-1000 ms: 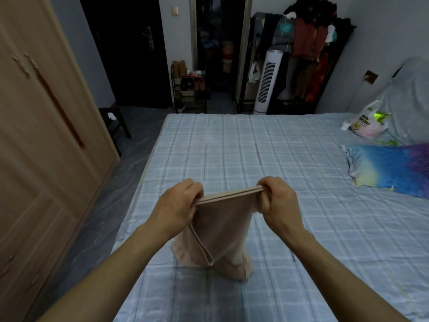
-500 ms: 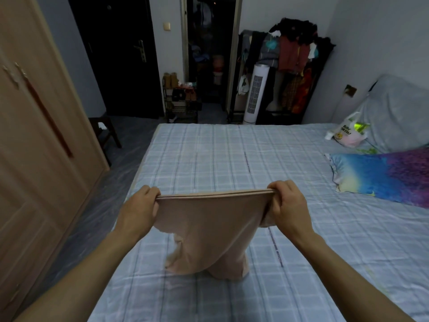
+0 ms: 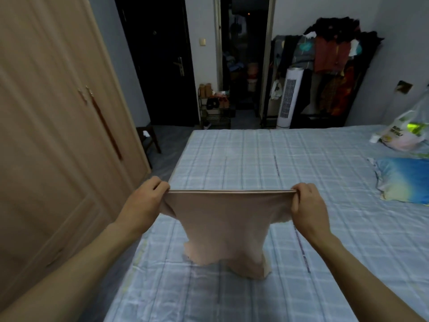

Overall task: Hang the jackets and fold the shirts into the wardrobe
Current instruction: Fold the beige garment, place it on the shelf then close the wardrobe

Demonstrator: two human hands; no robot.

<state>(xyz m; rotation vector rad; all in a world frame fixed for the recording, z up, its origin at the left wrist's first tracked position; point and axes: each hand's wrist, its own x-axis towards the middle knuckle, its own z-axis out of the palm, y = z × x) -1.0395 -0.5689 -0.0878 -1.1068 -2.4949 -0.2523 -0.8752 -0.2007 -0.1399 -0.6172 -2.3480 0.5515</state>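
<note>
A pale pink shirt (image 3: 226, 226) hangs doubled over above the bed (image 3: 255, 159), its top edge pulled taut and level. My left hand (image 3: 145, 202) pinches the left end of that edge and my right hand (image 3: 306, 205) pinches the right end. The shirt's lower part droops and rests bunched on the checked blue sheet. The wooden wardrobe (image 3: 46, 135) stands along the left with its doors shut.
A blue and purple pillow (image 3: 404, 180) and a plastic bag (image 3: 404, 133) lie at the bed's right. Beyond the bed stand a crowded clothes rack (image 3: 332, 54), a white tower fan (image 3: 289, 98) and a shoe shelf (image 3: 214, 108). A dark stool (image 3: 148, 138) sits by the wardrobe.
My hands have moved apart, stretching the shirt's top edge from a narrow bunch to a wide straight line. The view has shifted left toward the wardrobe.
</note>
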